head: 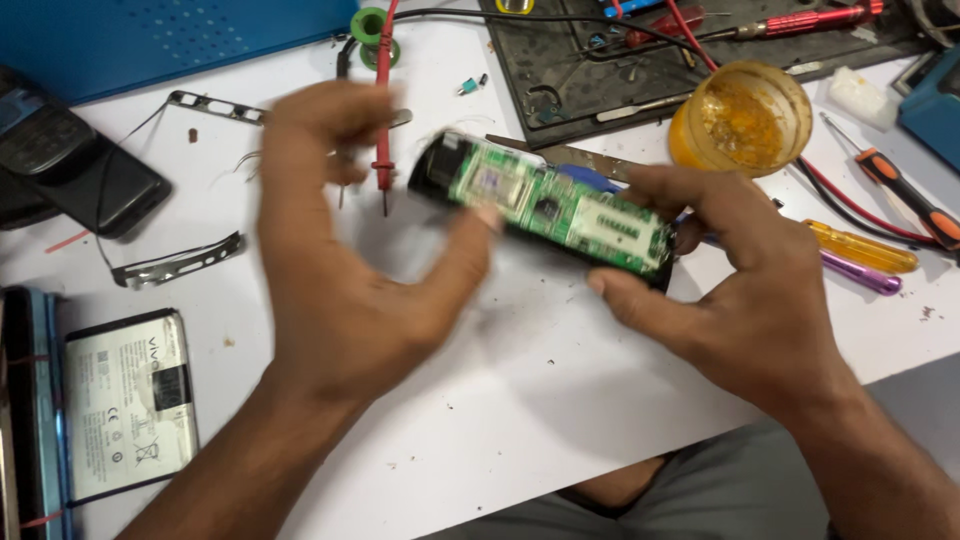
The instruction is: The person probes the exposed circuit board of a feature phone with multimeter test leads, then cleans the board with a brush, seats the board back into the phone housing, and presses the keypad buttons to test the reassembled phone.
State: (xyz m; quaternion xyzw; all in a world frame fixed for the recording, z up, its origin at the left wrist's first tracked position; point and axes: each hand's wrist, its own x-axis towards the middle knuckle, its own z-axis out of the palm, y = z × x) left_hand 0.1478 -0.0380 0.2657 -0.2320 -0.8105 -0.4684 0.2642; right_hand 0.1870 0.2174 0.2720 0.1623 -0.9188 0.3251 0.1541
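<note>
White table (560,400) has tools all over. Both the left hand (340,270) and right hand (740,290) hold an open phone (545,205) with its green circuit board showing.

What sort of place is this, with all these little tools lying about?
Most likely a small electronics repair bench. Both hands hold an opened device with a bare green circuit board, a tub of amber soldering paste stands behind it, and screwdrivers and an opened phone lie on the white table.
</note>
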